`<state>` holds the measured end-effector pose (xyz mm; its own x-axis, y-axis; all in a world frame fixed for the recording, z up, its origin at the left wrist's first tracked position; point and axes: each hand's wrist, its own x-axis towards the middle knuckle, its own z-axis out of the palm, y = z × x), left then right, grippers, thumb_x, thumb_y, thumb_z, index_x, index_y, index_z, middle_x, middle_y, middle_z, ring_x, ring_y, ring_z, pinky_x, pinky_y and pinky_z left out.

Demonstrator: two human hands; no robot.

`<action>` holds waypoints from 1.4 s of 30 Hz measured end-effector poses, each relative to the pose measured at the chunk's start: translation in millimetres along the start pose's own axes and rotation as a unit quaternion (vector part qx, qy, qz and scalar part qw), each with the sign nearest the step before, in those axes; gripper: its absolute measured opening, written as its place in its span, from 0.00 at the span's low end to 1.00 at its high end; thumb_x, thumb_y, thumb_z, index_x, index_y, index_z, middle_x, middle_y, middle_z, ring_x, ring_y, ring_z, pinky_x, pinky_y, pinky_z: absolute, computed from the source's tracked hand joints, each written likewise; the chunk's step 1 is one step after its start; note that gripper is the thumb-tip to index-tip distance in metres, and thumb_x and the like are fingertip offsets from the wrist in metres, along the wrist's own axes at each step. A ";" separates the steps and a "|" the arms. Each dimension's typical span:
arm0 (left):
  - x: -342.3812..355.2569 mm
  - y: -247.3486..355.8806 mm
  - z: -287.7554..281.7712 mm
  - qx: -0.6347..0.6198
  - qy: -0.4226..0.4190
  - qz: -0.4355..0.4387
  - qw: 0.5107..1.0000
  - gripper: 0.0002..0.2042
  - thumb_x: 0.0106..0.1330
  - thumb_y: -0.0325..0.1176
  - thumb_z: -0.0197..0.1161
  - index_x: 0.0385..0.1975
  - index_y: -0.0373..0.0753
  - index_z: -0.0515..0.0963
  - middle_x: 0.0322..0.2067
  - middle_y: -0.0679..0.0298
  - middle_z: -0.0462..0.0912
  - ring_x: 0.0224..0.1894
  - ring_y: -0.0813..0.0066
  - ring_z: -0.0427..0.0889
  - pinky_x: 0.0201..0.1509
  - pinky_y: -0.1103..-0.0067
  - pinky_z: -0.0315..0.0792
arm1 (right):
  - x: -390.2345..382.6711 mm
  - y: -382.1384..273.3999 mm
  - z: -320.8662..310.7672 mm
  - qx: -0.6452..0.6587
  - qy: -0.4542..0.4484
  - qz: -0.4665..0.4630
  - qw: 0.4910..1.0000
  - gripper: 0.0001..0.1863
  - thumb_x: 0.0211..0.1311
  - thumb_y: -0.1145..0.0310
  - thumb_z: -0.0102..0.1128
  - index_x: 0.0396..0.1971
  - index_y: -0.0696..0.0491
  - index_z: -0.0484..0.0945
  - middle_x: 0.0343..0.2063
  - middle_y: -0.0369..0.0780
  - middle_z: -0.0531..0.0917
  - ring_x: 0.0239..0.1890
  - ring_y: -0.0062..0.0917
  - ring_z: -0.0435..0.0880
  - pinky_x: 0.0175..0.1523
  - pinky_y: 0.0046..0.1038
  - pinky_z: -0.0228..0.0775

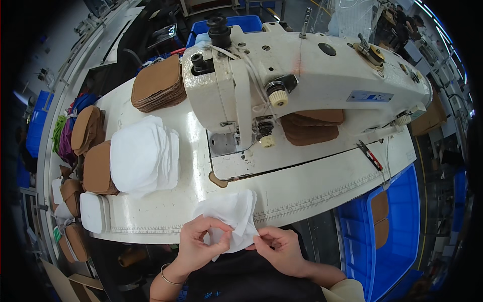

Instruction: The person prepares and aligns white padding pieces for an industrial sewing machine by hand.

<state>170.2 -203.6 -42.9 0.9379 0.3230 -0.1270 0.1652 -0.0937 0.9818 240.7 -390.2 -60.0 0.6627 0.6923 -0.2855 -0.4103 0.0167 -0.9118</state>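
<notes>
Both hands are at a small stack of white fabric pieces (pixel 234 207) with rounded corners, at the table's front edge. My left hand (pixel 204 241) pinches the near left side of the pieces between thumb and forefinger. With thumb and fingers together, my right hand (pixel 282 251) grips their near right corner. The layers look slightly spread and folded near the fingers. Farther left lies a taller stack of white fabric pieces (pixel 143 156). Beyond the hands stands a white sewing machine (pixel 312 75), its needle area to the left.
Brown rounded pieces stand in a stack (pixel 158 83) at the back left and in another stack (pixel 314 126) under the machine arm. Red-handled thread snips (pixel 371 156) lie on the table's right. A blue bin (pixel 402 221) with brown pieces is at lower right.
</notes>
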 end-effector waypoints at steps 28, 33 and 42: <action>11.2 17.4 -61.9 -0.081 0.295 0.061 0.950 0.05 0.66 0.27 0.58 0.36 0.33 0.79 0.29 0.71 0.79 0.29 0.90 0.72 0.34 0.89 0.66 | 0.7 5.4 -7.4 0.079 0.051 -0.027 0.995 0.04 0.63 0.79 0.54 0.35 0.61 0.70 0.34 0.39 0.79 0.38 0.15 0.79 0.46 0.20 0.73; 4.4 51.3 -168.2 0.173 0.538 0.237 0.790 0.08 0.64 0.28 0.62 0.41 0.36 0.76 0.39 0.63 0.81 0.37 0.83 0.79 0.40 0.87 0.74 | -2.8 8.3 -16.1 0.118 0.084 0.012 0.989 0.04 0.62 0.79 0.55 0.33 0.60 0.69 0.31 0.37 0.77 0.34 0.13 0.76 0.40 0.16 0.69; 58.6 80.2 -171.7 0.422 0.435 0.433 0.667 0.21 0.65 0.25 0.57 0.58 0.37 0.64 0.46 0.60 0.79 0.44 0.75 0.80 0.44 0.79 0.76 | -5.9 8.0 -9.7 0.079 0.062 -0.015 0.995 0.04 0.62 0.81 0.54 0.32 0.59 0.68 0.33 0.35 0.74 0.33 0.11 0.72 0.37 0.15 0.65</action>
<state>186.0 -30.4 52.7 0.3215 0.1945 0.9267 0.1344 -0.9781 0.1586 239.6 -401.2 -68.4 0.7442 0.5957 -0.3021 -0.4757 0.1552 -0.8658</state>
